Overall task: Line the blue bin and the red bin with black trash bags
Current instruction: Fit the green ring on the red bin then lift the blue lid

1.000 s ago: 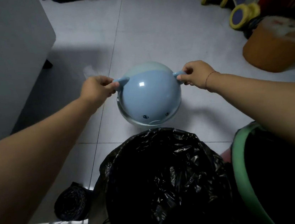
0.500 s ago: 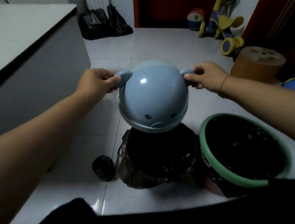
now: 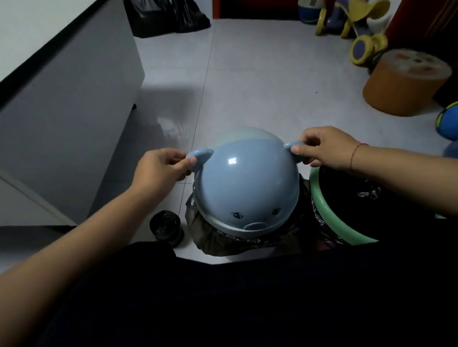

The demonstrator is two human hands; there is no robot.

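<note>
Nearest the camera, dark clothing (image 3: 239, 316) fills the bottom of the view, with both bare forearms reaching out over it. On the floor (image 3: 254, 83) just beyond lies a roll of black bags (image 3: 165, 226). Beside it stands a bin wrapped in a black trash bag (image 3: 210, 239) whose edge drapes down the outside. A domed blue lid (image 3: 246, 182) with a small face sits over this bin; whether it rests on the rim or hovers just above is hard to tell. The left hand (image 3: 161, 168) pinches the lid's left ear, and the right hand (image 3: 325, 147) pinches the right ear. Touching on the right is a green-rimmed bin (image 3: 319, 199), also lined in black. Farther off are a white cabinet (image 3: 56, 113), an orange stool (image 3: 401, 85), and a ride-on toy (image 3: 355, 16).
</note>
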